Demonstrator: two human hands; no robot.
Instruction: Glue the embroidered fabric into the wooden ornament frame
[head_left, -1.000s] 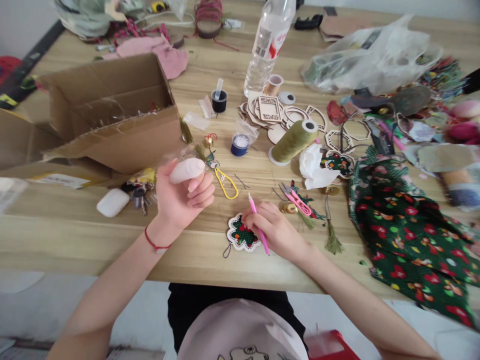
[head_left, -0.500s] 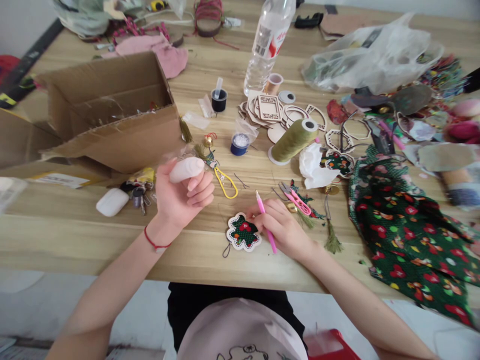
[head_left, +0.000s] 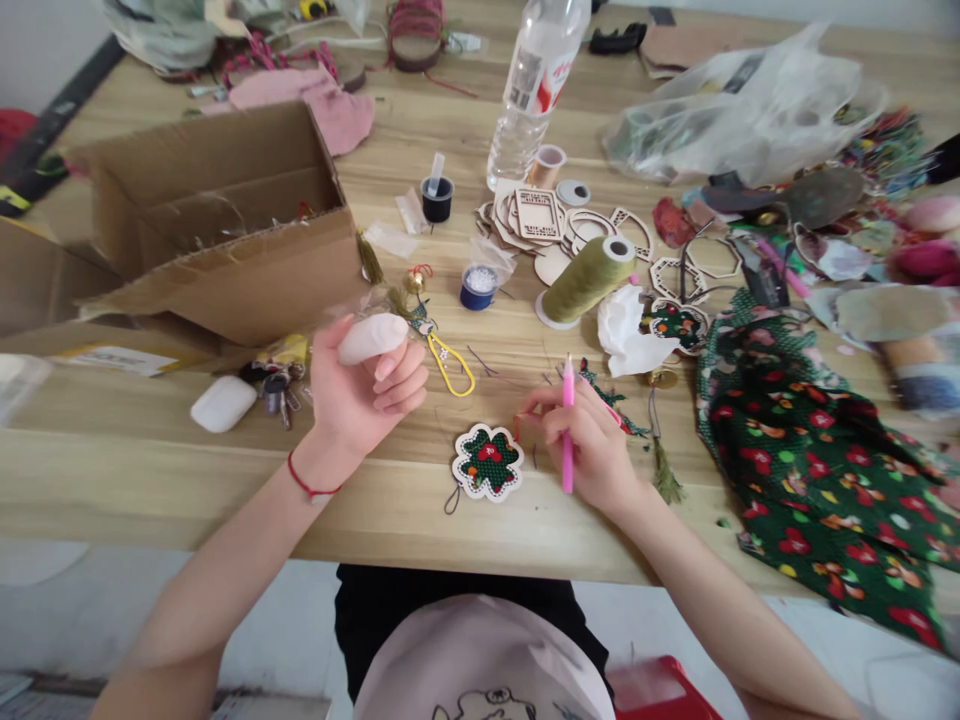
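My left hand [head_left: 367, 385] is raised above the table with its fingers curled in. A smooth white cover [head_left: 373, 340] appears to wrap one of its digits, and I see nothing held in the palm. A pink pen [head_left: 568, 425] stands nearly upright in my right hand [head_left: 589, 440], whose fingers are closed around it. At that hand's fingertips is a small bit of red thread [head_left: 517, 425]. Just left of it lies a clover-shaped pendant [head_left: 488, 463] with a pale stitched rim, green floral cloth and a dark cord loop.
An open cardboard box [head_left: 247, 270] stands at the left. Behind my hands are a water bottle [head_left: 536, 90], an olive thread spool [head_left: 589, 280], a bead cup [head_left: 478, 287] and wooden frames [head_left: 538, 215]. Green floral cloth [head_left: 810, 480] hangs over the right front edge.
My right hand has moved right, off the clover pendant, and covers most of the pink-handled snips. The pen has turned more upright. My left hand has stayed put.
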